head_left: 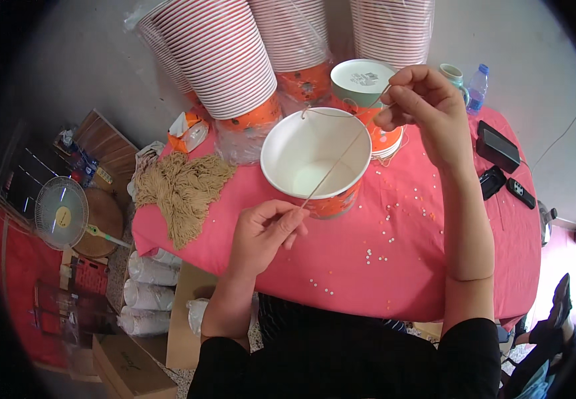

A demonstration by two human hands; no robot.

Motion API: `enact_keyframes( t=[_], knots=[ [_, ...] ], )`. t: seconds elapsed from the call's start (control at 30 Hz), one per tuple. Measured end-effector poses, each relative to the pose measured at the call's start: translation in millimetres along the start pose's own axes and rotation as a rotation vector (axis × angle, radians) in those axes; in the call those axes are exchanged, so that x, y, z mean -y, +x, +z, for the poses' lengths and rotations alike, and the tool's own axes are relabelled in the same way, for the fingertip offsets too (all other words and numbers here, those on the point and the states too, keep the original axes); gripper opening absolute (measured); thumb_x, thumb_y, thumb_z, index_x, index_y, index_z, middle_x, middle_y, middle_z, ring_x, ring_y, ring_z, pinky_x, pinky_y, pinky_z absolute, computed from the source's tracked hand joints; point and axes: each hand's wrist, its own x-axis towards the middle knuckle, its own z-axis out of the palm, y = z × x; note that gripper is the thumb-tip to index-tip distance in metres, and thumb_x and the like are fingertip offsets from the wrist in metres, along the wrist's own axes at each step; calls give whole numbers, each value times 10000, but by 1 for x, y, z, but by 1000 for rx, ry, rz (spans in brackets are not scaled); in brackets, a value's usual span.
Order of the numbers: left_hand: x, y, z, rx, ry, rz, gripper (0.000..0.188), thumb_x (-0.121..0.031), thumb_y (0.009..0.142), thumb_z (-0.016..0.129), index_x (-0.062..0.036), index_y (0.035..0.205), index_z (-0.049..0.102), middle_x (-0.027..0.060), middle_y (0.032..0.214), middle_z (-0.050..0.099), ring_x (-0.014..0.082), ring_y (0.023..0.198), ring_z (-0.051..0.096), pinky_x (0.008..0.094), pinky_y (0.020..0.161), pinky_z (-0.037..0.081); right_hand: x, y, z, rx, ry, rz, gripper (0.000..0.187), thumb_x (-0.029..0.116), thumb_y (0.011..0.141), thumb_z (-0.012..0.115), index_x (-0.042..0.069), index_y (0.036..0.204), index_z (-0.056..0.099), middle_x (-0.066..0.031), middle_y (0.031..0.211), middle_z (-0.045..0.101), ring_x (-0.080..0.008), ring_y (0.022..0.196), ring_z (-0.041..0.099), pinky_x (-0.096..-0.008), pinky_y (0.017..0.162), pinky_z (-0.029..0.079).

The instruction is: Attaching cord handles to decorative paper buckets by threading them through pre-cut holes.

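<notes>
A large paper bucket [288, 151], white inside and orange outside, stands upright on the table before me. My left hand [268, 233] pinches one part of a thin tan string [336, 164] at the bucket's near side. Raised higher, beyond the right rim, my right hand [427, 110] pinches another part of it. Between the two hands the string runs taut and slanting over the bucket's mouth. Some string also hangs at the far rim; whether it passes through the wall there I cannot tell. A bundle of tan strings [185, 193] lies to the left.
Tall stacks of nested paper buckets [211, 56] line the wall. Behind the right rim are a lidded tub [361, 76] and flat orange-white pieces [386, 143]. Small white discs [369, 256] dot the pink tablecloth [401, 292]. A bottle [478, 90] and black box [498, 145] sit right.
</notes>
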Motion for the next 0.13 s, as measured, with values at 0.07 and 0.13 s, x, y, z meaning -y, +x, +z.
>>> enact_keyframes(
  t=[0.07,0.13],
  knots=[
    [5,0,2,-74,127,74,172,-145,964,613,10,998,677,48,743,660,42,541,500,194,475,389,-2,-1,-3,-23,-258,-56,114,44,930,584,5,1036,600,-87,839,672,-201,771,713,-275,656,594],
    [7,-2,2,-170,230,149,173,-159,956,629,1,996,681,38,734,659,40,564,515,179,505,399,-4,-3,-8,-54,-658,-199,139,64,938,583,72,1070,625,-63,857,680,-199,845,709,-274,725,581]
  ],
)
